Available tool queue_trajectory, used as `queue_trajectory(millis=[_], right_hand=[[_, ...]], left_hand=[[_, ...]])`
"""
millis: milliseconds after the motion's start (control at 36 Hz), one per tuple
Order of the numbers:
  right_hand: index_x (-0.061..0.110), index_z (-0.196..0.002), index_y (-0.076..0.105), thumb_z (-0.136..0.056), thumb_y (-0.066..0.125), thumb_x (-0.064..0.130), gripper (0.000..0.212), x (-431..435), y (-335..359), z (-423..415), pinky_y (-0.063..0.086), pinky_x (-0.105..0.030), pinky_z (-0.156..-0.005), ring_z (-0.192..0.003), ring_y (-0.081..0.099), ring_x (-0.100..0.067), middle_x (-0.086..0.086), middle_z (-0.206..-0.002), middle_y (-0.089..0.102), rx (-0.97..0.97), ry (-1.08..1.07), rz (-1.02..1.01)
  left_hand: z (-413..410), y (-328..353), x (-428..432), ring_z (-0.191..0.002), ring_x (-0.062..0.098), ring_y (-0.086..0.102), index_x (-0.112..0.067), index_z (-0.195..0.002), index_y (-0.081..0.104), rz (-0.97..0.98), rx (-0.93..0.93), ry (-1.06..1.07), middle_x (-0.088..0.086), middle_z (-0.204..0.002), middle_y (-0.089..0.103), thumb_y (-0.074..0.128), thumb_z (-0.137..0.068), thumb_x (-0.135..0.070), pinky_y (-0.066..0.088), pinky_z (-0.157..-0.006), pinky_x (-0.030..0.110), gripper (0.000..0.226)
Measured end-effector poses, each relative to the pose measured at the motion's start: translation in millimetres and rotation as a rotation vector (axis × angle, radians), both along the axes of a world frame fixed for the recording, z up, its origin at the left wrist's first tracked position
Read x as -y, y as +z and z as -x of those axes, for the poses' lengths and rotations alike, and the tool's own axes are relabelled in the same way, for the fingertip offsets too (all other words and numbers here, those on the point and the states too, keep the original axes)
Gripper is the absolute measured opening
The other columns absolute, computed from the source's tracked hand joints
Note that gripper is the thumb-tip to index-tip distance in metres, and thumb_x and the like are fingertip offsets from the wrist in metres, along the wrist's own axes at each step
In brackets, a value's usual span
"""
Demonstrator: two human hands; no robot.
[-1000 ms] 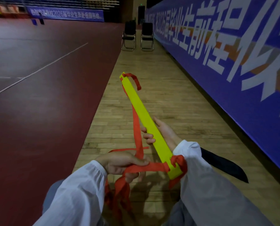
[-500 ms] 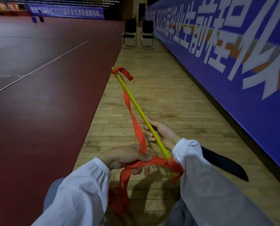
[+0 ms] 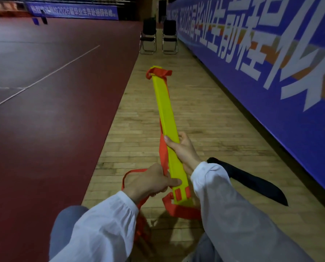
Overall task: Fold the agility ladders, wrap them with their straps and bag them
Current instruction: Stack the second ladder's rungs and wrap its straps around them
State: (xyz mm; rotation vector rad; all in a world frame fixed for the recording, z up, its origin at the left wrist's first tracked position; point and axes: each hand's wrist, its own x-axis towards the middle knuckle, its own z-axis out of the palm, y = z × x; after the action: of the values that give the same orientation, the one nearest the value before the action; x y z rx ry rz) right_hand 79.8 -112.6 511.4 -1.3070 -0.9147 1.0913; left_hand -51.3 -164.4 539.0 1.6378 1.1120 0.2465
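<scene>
Your right hand (image 3: pixel 183 151) is wrapped round the folded agility ladder (image 3: pixel 166 118), a stack of yellow rungs, with the thumb on its left edge and the fingers curled over its right edge. The stack starts just below your left hand (image 3: pixel 150 183) and runs up and away past the right hand, so its far end is well beyond both. Your left hand is just left of the right hand and nearer you. Its fingers are curled round the orange strap (image 3: pixel 163 150) and its thumb lies flat against the yellow face close to the near end. The strap runs up the stack's left edge between your hands, loops out to the left of the left hand and hangs bunched beneath that wrist; more of it is gathered at the ladder's far tip. The black bag (image 3: pixel 252 182) lies on the wooden floor (image 3: pixel 214 120) just right of your right forearm, partly behind the sleeve. Two folding chairs (image 3: pixel 148 37) stand far ahead of your hands by the blue banner (image 3: pixel 271 53)
</scene>
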Motion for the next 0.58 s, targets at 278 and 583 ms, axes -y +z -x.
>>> queue_trajectory(millis=[278, 583], right_hand=[[0.009, -0.105, 0.059, -0.081, 0.062, 0.025, 0.029, 10, 24, -22, 0.057, -0.044, -0.081, -0.09, 0.07, -0.03, -0.016, -0.103, 0.07, -0.748, 0.405, 0.207], [0.014, -0.125, 0.049, -0.101, 0.04, 0.018, 0.027, 12, 17, -27, 0.06, -0.04, -0.072, -0.092, 0.071, -0.031, -0.016, -0.111, 0.069, -0.678, 0.402, 0.09]], left_hand=[[14, 3, 6, -0.038, 0.009, 0.027, -0.027, -0.055, 0.063, 0.098, 0.285, -0.234, -0.004, -0.041, 0.037, 0.062, -0.092, -0.017, 0.022, -0.044, 0.026, 0.039], [9, -6, 7, -0.028, 0.012, 0.034, -0.006, -0.103, 0.053, 0.047, 0.116, 0.008, 0.007, -0.046, 0.054, 0.052, -0.097, -0.031, 0.024, -0.034, 0.019, 0.026]])
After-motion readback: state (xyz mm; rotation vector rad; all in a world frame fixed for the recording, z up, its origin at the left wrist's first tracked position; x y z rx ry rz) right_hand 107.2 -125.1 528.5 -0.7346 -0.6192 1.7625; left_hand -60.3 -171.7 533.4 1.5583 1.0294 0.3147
